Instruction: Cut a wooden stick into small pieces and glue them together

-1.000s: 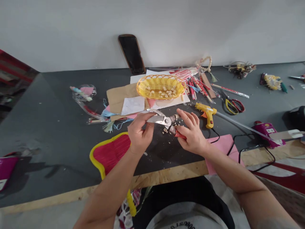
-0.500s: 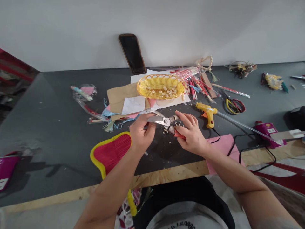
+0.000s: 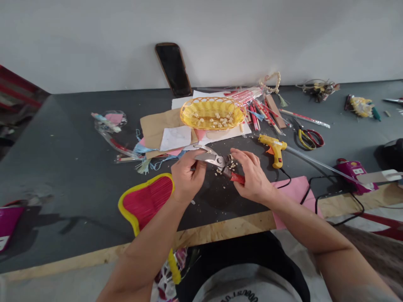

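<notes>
A pair of pruning shears point(image 3: 217, 160) with metal blades and a red lower handle lies between my two hands, over the dark tabletop. My right hand point(image 3: 254, 176) is wrapped round the handle end, its fingers bent. The upper handle is mostly hidden. At the blade end, my left hand point(image 3: 188, 175) is closed with thumb and fingers pinched right by the blades. What it pinches is too small or hidden to make out. Small pale cut bits point(image 3: 232, 164) are scattered on the table beneath the shears.
Behind my hands, a yellow woven basket point(image 3: 211, 121) holds pale pieces. A yellow glue gun point(image 3: 273, 150) and scissors point(image 3: 310, 138) lie to the right. A red fan with yellow edging point(image 3: 147, 201) is at left. A phone point(image 3: 174, 69) leans on the wall.
The fingers of my right hand have shifted on the handles, and more of the red handle shows. My left hand has stayed by the blades.
</notes>
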Tool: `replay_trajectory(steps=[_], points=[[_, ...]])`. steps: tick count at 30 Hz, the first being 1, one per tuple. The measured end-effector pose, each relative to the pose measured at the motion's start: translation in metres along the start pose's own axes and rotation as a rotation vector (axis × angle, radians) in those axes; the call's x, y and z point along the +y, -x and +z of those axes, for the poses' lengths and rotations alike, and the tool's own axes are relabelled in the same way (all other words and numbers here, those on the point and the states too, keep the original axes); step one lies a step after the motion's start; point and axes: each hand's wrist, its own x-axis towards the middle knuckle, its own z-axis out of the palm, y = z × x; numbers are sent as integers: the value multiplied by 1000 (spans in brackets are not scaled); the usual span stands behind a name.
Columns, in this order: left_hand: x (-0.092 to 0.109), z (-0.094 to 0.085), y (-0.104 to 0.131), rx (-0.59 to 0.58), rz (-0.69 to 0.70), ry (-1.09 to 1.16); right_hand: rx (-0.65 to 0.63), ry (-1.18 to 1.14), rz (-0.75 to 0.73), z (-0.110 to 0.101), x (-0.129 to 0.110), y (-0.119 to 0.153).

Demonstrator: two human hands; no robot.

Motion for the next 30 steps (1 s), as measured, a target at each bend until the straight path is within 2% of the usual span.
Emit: replay_trajectory(steps=[6,14,24,30], points=[[3,0,-1,-15,73,15,-102,91,1,-2,-5,-1],[5,1,0,-28,4,-14,-107,129,42,-4,-7,-1],[10,-4,-3,-49,21,10,-94,119,-16,-1,-2,-3],[11,-6,-4,-111,16,65,-108,78,-23,-3,0,-3]])
